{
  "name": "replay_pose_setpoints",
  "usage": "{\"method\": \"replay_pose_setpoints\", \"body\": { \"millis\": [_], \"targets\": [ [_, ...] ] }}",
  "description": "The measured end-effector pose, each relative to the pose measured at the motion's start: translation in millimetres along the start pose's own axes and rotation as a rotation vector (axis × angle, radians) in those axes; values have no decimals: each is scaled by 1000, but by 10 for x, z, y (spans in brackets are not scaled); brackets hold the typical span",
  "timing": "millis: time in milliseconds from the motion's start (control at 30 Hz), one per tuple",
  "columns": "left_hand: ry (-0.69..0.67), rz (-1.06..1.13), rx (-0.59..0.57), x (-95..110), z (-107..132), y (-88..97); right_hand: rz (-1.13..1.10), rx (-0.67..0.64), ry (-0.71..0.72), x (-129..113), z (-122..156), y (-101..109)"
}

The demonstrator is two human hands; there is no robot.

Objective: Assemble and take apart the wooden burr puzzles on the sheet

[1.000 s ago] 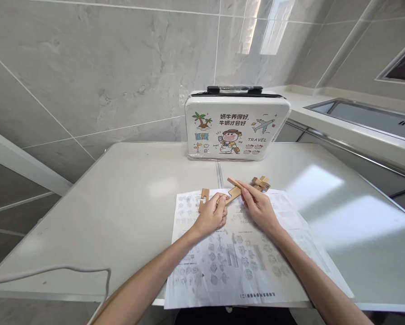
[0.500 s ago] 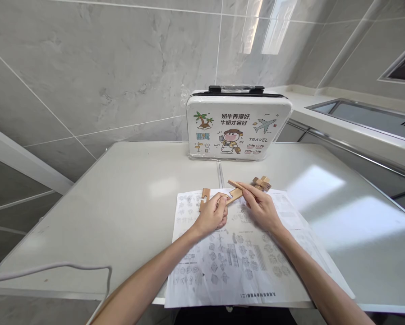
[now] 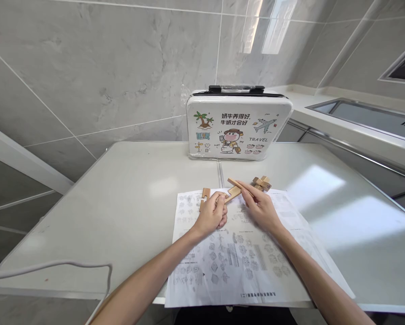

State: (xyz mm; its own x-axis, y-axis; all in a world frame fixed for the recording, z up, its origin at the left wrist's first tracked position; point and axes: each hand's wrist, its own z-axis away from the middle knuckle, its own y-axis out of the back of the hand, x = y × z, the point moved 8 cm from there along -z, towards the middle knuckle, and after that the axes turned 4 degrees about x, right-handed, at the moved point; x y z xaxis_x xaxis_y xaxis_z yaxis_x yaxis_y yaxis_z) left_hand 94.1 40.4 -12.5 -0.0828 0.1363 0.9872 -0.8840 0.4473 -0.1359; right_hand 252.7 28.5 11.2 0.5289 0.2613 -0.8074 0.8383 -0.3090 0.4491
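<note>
My left hand (image 3: 213, 211) is closed around the near end of a notched wooden puzzle piece (image 3: 234, 193), which slants up to the right. Between the thumb and fingers of my right hand (image 3: 260, 205) is a second flat wooden piece (image 3: 235, 183), lying across the far end of the first. Whether the two pieces interlock I cannot tell. Beside my left hand another notched wooden piece (image 3: 205, 194) rests on the printed sheet (image 3: 256, 289), partly hidden by the hand. Just beyond my right hand sits a small interlocked wooden puzzle (image 3: 262, 183).
A white case (image 3: 239, 128) with cartoon prints and a black handle stands upright at the back of the white folding table (image 3: 121, 194). A pale cable (image 3: 53, 266) crosses the left front corner. To the right runs a counter (image 3: 358, 122) with a dark inset panel.
The piece in my right hand has shifted very slightly left against the notched piece. Otherwise both hands keep their grip and place.
</note>
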Motion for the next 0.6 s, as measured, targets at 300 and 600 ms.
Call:
{"method": "replay_pose_setpoints", "body": {
  "millis": [300, 600],
  "targets": [
    [-17, -22, 18, 24, 6, 3, -12, 29, 19, 34, 16, -34],
    [-24, -58, 50, 19, 8, 23, 25, -4, 15, 8, 34, -90]
  ]
}}
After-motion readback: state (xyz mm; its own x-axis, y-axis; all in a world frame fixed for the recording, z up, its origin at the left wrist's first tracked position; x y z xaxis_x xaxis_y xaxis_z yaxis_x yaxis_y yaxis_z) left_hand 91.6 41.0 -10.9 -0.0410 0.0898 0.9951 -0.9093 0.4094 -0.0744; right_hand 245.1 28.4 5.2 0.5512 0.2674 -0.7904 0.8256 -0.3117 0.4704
